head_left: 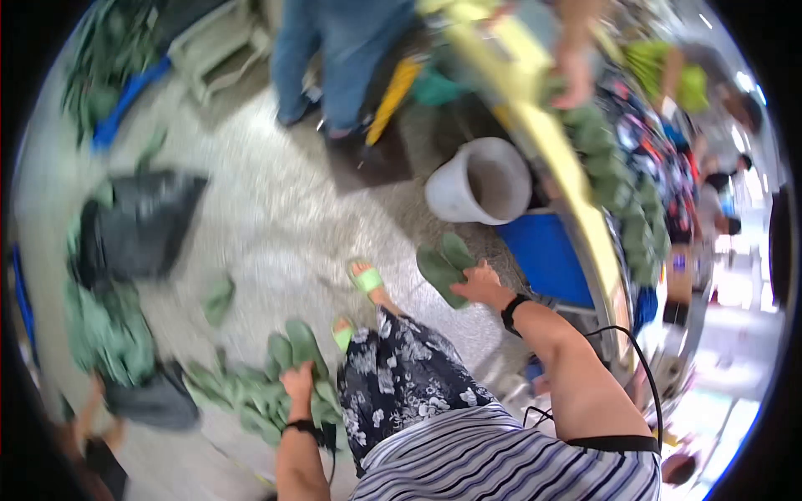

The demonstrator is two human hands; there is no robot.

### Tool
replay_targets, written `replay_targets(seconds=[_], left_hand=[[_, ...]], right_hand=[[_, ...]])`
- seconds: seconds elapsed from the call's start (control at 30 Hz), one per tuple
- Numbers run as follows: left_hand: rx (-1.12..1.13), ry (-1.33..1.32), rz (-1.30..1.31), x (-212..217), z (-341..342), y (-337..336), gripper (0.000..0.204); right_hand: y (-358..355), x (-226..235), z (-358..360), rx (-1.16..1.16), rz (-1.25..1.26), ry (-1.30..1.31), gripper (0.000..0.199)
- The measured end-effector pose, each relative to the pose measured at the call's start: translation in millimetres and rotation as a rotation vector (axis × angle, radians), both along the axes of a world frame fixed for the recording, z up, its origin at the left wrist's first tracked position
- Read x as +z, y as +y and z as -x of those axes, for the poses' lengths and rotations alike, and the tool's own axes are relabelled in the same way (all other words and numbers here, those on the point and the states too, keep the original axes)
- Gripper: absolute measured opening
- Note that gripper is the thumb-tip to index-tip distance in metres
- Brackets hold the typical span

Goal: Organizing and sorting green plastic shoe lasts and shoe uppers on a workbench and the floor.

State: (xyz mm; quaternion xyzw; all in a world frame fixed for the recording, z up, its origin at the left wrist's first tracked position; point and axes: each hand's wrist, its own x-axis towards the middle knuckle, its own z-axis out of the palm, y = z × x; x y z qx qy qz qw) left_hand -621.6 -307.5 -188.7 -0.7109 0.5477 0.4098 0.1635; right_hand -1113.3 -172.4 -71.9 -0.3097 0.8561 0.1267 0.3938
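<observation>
My left hand point(298, 381) is closed on a pair of green, sole-shaped pieces point(302, 342) that look like shoe soles. They are held above a heap of similar green pieces point(251, 402) on the floor. Out to the right, my right hand point(483, 285) grips another pair of green soles point(439, 269), fanned slightly apart. That hand is below a white bucket point(451, 196) and left of a blue bin point(551, 259). Both hands are apart from each other, one on each side of my legs.
A yellow-edged workbench point(547, 138) runs along the right, bearing rows of green soles point(614, 167). A person in jeans point(334, 58) stands ahead. On the left are a black bag point(146, 225), a green heap point(109, 330) and a loose green piece point(219, 299). A grey stool point(219, 46) stands beyond.
</observation>
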Motion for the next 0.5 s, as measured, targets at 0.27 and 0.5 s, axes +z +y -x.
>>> replay_targets(seconds=[0.27, 0.5], left_hand=[[-0.497, 0.043, -0.014, 215, 84, -19, 0.066], [-1.036, 0.197, 0.168, 306, 182, 35, 0.053]], right_hand=[[198, 162, -33, -0.497, 0.309, 0.097, 0.051], [284, 255, -50, -0.676, 0.546, -0.012, 0.05]])
